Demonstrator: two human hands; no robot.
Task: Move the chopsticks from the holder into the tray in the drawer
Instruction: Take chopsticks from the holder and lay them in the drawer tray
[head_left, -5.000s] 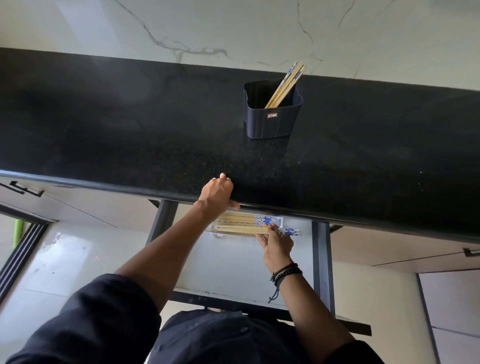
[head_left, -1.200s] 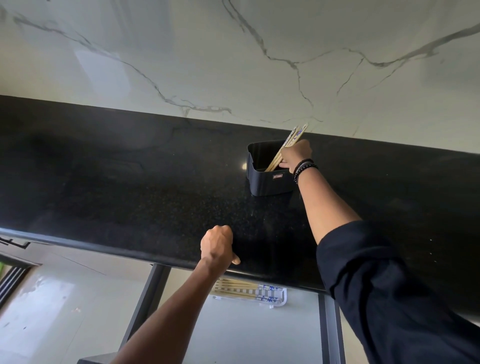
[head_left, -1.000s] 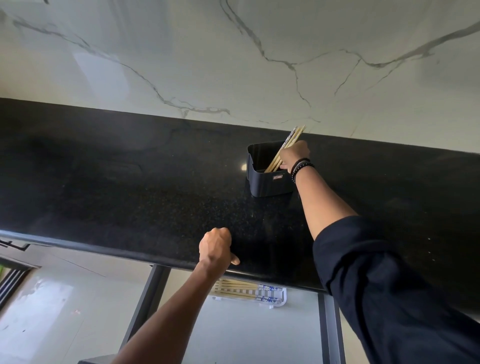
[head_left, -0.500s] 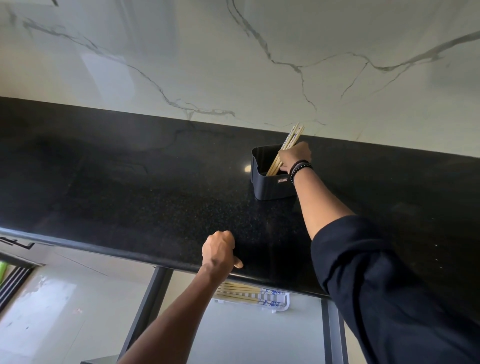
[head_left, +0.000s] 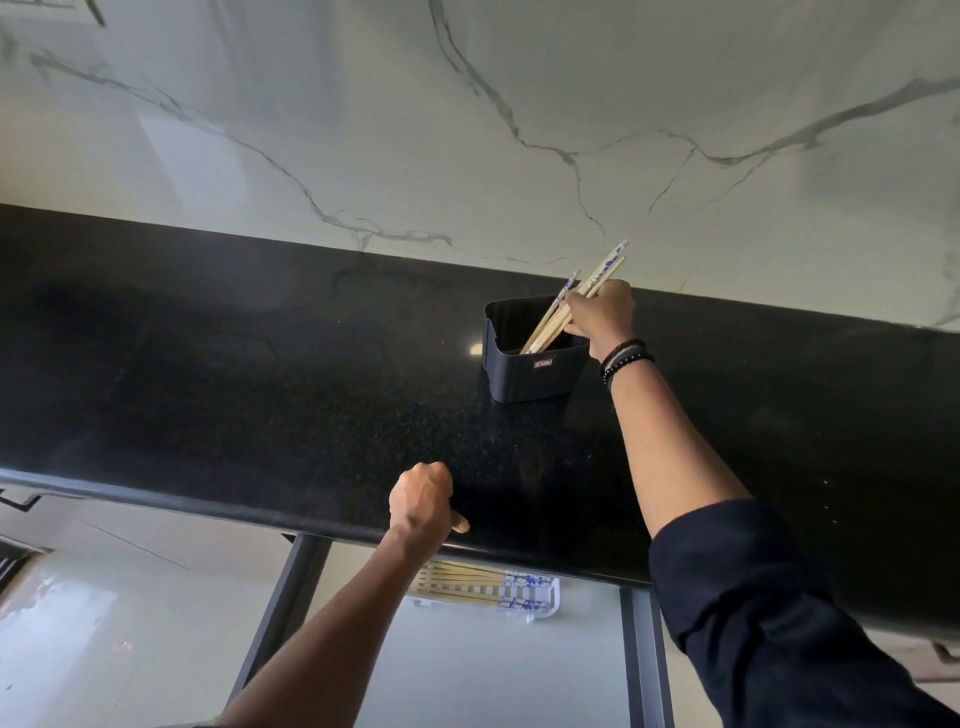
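A dark plastic holder (head_left: 530, 371) stands on the black counter near the wall. Wooden chopsticks (head_left: 550, 325) with blue-patterned tops lean out of it to the right. My right hand (head_left: 600, 317) is closed around a few of them above the holder's right rim, and their tips are still inside. My left hand (head_left: 422, 501) is a closed fist resting on the counter's front edge. Below it, the open drawer holds a clear tray (head_left: 540, 605) with several chopsticks (head_left: 467, 584) lying flat in it.
The black counter (head_left: 234, 374) runs across the view, backed by a white marble wall (head_left: 467, 130). The drawer's dark side rails (head_left: 641, 660) stick out under the counter edge. The pale drawer bottom (head_left: 493, 670) lies in front of the tray.
My right hand left the drawer tray and went up to the holder, where it closed on chopsticks. In the last half second it has lifted them a little. My left fist has stayed put.
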